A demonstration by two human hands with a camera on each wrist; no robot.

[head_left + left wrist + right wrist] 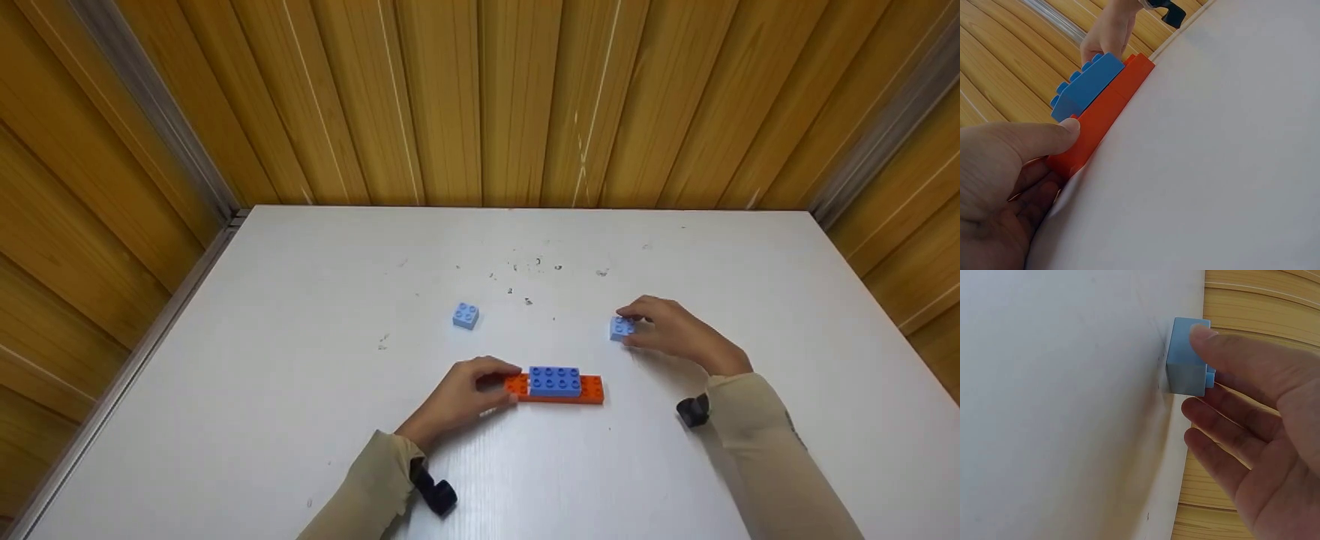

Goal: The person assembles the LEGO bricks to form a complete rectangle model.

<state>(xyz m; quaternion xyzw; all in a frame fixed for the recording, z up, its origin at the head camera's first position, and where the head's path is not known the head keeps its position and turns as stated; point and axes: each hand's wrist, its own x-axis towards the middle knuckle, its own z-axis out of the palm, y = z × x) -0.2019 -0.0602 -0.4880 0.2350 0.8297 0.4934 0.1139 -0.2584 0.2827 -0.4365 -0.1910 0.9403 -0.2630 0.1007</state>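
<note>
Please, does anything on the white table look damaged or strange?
Yes: small, irregular dark marks dot the flat white tabletop, mostly beyond the rectangular blue plastic brick. They interrupt an otherwise plain surface; whether scuffs or dirt, I cannot tell.

White tabletop (pixel 225 405), wood-grain walls (pixel 514 97); grey posts (pixel 158 101)

Smooth plastic bricks (pixel 555 382), smooth scuffed tabletop (pixel 262 337), wood-grain panels (pixel 517 105), metal-look frame (pixel 154 105), cloth sleeves (pixel 757 420)

White tabletop (pixel 225 337), dark-marked — wood-patterned panels (pixel 517 105) behind, metal framing (pixel 161 112).
</note>
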